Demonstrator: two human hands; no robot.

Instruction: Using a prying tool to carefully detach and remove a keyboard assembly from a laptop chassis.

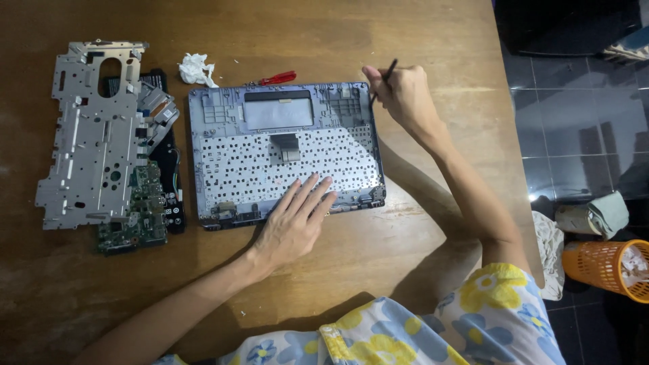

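Working at the case (287, 152) in mid-counter, your right hand (404, 98) is pinching a black tool (384, 80) at its 1 o'clock corner while your left hand (294, 223) is pressing flat, fingers open, at 6. Metal plate (91, 135) and board (138, 203) are already lying out at 9 o'clock; the keyboard backing is still sitting in.

1. The left hand (292, 226) is bare, without rings or a watch.
2. The right hand (404, 94) is bare too.
3. The short sleeves (497, 304) are light blue with yellow and blue flowers.
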